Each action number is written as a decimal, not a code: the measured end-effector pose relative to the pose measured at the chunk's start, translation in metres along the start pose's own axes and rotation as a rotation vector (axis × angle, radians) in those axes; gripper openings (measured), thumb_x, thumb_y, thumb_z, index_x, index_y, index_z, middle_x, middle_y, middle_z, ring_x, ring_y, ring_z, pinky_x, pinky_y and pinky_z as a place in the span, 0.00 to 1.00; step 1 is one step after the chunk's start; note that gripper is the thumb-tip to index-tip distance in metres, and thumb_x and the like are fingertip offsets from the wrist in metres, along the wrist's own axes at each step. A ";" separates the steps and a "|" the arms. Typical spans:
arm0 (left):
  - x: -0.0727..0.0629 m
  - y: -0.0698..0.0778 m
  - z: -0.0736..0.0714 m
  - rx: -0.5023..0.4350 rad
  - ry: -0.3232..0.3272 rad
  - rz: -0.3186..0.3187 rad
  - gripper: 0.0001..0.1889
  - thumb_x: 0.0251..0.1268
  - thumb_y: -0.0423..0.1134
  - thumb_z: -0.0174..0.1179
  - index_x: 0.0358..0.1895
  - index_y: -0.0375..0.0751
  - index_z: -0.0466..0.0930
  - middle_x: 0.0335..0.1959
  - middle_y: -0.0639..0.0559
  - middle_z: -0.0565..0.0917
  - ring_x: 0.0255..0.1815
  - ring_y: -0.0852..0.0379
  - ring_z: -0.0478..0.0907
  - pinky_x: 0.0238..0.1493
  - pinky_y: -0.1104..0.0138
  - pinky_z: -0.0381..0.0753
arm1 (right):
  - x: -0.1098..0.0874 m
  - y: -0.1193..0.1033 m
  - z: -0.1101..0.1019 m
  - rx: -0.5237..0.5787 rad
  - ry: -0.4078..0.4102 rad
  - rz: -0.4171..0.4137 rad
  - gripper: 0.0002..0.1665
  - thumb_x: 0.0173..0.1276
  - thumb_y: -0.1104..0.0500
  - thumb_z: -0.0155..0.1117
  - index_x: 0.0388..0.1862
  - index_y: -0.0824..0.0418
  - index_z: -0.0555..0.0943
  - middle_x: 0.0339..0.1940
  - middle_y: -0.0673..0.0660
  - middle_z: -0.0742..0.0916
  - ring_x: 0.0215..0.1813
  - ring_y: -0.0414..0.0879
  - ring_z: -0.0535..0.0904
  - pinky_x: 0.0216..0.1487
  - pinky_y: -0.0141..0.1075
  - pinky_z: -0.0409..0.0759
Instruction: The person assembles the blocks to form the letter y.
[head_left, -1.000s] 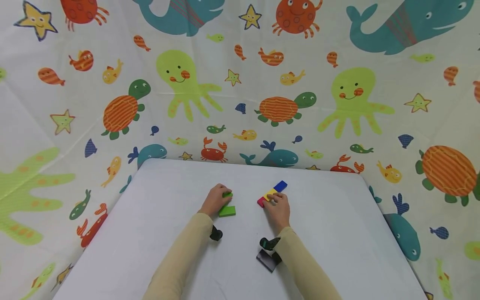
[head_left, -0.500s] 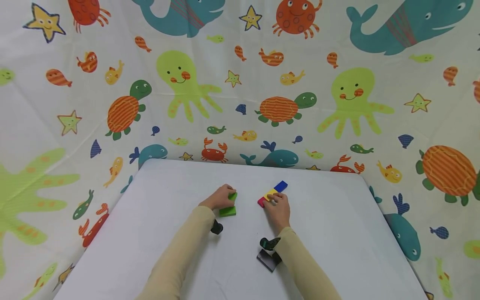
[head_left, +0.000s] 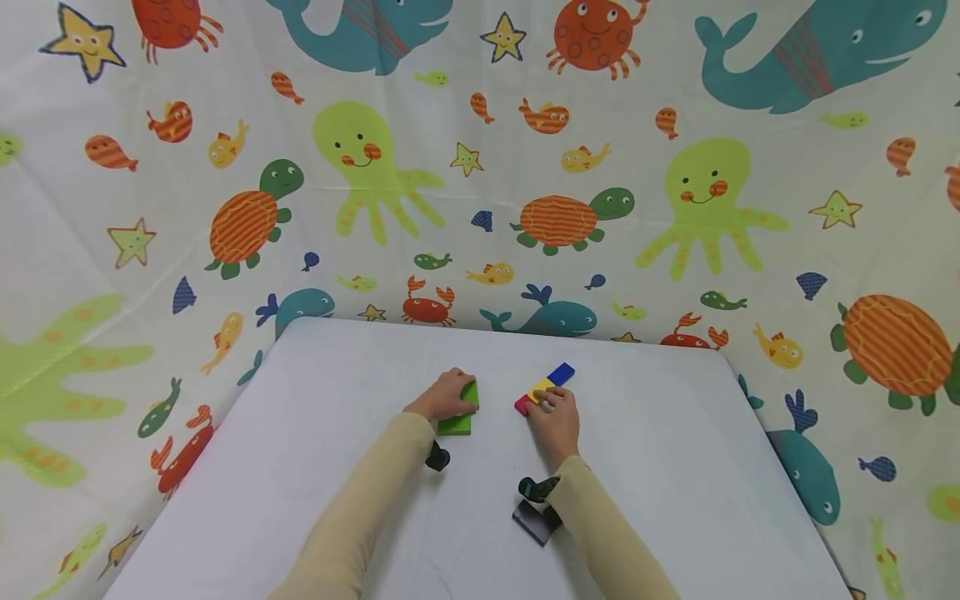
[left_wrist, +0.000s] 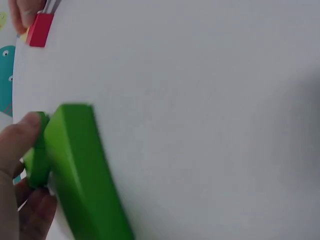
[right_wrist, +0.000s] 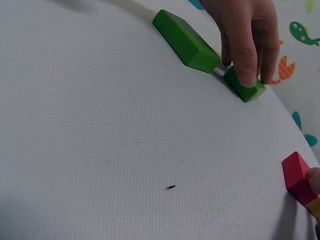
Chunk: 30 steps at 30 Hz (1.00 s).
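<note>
My left hand (head_left: 444, 397) grips a small green block (right_wrist: 245, 90) between thumb and fingers. This block lies right by the far end of a second green block (head_left: 454, 426), which is seen close up in the left wrist view. To the right, a red block (head_left: 521, 405), a yellow block (head_left: 542, 386) and a blue block (head_left: 561, 374) lie end to end in a slanting row. My right hand (head_left: 557, 423) holds this row at its near end, thumb at the red block and fingers at the yellow one. The palm side is hidden in the head view.
A flat dark grey block (head_left: 534, 522) lies on the white table (head_left: 645, 467), close beside the right forearm. A black wrist camera (head_left: 437, 456) sits under the left sleeve, another under the right. A sea-animal printed cloth (head_left: 480, 183) hangs behind the table.
My left hand has moved a little to the right with its green block, which has turned and come nearer the other green block. My right hand and the coloured row have stayed put.
</note>
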<state>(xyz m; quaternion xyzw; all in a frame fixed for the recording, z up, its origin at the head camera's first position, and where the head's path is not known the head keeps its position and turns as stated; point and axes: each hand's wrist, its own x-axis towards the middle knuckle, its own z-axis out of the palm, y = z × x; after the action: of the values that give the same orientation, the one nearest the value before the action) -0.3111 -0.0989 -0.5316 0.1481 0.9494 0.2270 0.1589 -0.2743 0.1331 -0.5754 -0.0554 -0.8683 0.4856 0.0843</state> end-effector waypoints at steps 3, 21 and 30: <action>0.003 0.004 0.011 -0.011 0.126 -0.014 0.30 0.63 0.49 0.66 0.64 0.37 0.72 0.57 0.42 0.75 0.53 0.49 0.69 0.58 0.56 0.73 | 0.000 0.001 0.000 0.008 0.003 0.008 0.18 0.61 0.56 0.72 0.48 0.65 0.86 0.57 0.61 0.77 0.59 0.56 0.74 0.61 0.50 0.72; 0.027 0.043 0.044 -0.173 0.413 -0.129 0.25 0.66 0.42 0.64 0.61 0.29 0.76 0.60 0.34 0.71 0.59 0.42 0.70 0.61 0.55 0.72 | 0.004 0.003 0.006 -0.017 0.014 0.010 0.19 0.62 0.55 0.72 0.48 0.64 0.86 0.57 0.60 0.77 0.59 0.55 0.73 0.62 0.49 0.71; 0.025 0.044 0.052 -0.181 0.436 -0.081 0.21 0.62 0.38 0.67 0.57 0.33 0.79 0.56 0.37 0.72 0.55 0.44 0.70 0.58 0.55 0.74 | -0.002 0.002 0.008 -0.026 0.018 0.011 0.19 0.61 0.55 0.72 0.48 0.65 0.86 0.57 0.61 0.77 0.57 0.55 0.74 0.60 0.50 0.73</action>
<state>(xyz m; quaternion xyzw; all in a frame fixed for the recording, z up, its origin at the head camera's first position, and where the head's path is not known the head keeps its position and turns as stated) -0.3055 -0.0323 -0.5599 0.0426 0.9422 0.3312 -0.0283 -0.2737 0.1275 -0.5813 -0.0655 -0.8734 0.4744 0.0889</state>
